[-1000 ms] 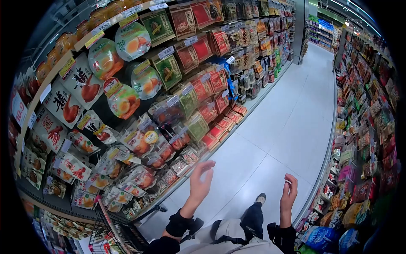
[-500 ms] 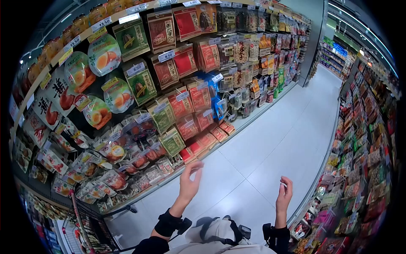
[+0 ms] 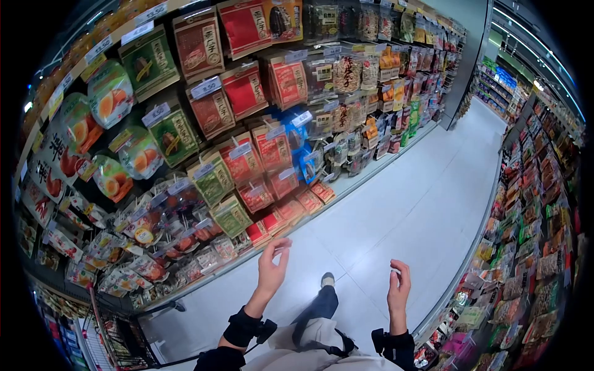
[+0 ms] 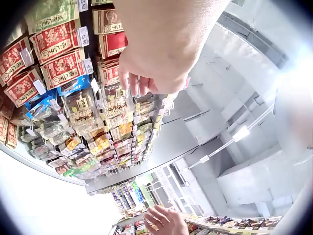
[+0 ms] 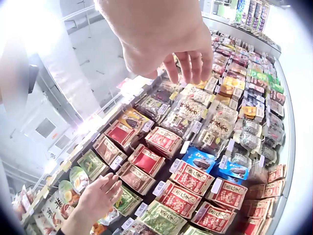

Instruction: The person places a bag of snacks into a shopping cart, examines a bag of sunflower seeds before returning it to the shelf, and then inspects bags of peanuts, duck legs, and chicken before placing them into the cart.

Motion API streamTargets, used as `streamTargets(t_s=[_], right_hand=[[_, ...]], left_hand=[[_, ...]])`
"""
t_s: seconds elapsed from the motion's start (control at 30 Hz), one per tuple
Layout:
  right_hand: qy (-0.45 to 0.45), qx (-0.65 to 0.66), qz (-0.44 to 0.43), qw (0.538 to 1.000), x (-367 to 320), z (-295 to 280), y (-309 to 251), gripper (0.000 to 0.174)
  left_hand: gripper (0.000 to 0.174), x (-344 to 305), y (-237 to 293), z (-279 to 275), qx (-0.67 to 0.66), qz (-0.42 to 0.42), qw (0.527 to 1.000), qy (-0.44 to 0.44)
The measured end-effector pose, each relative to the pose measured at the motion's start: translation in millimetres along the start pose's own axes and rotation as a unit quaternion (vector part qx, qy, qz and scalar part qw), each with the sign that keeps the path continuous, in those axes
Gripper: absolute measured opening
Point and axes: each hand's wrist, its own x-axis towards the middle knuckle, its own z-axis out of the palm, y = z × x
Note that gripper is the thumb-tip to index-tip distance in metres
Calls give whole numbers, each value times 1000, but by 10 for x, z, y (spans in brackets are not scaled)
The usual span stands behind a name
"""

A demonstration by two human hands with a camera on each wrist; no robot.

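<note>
In the head view my left hand [image 3: 271,269] hangs in front of the shelf's lower edge, its fingers loosely bent with nothing in them. Nearest to it in that view are green packets [image 3: 230,215] and red packets [image 3: 253,195] hanging on hooks. My right hand [image 3: 399,289] is held up over the floor, also holding nothing, fingers relaxed. A blue packet [image 5: 199,160] hangs among the red ones in the right wrist view. Both wrists carry black straps; the left strap [image 3: 243,328] has a small device on it.
A long wall of hanging snack packets [image 3: 346,68] runs along the left, with price tags. Another stocked shelf [image 3: 520,247] lines the right side. Between them runs a pale tiled floor [image 3: 396,204]. A shopping cart [image 3: 117,340] stands at the lower left.
The left shelf's goods have slid leftward in view as the person walks and the head turns. A shoe now shows forward on the floor. Both hands stay raised and hold nothing.
</note>
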Motion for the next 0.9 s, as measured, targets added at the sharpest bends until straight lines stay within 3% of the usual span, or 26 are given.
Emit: streamTargets(t_s=[0.17, 0.27, 0.47, 0.53, 0.57, 0.67, 0.9], right_hand=[[-22, -1, 36, 999, 701, -22, 311, 22], [-8, 66, 55, 996, 1275, -57, 489, 23], [41, 39, 12, 998, 2234, 29, 690, 24], [24, 40, 23, 999, 2444, 81, 778, 24], [16, 43, 28, 999, 2534, 123, 819, 25], [-6, 54, 39, 998, 2830, 289, 949, 24], [-101, 100, 21, 990, 3617, 872, 1167, 23]], left_hand=[[21, 675, -359, 481, 33, 16, 999, -40], [21, 1217, -482, 751, 16, 5, 999, -39], [22, 2175, -220, 1373, 36, 60, 996, -54], [24, 2332, -112, 1536, 76, 98, 990, -71], [26, 2397, -54, 1594, 90, 78, 989, -83], [26, 2577, -130, 1649, 122, 104, 984, -78], [25, 2812, -404, 1481, 152, 47, 987, 10]])
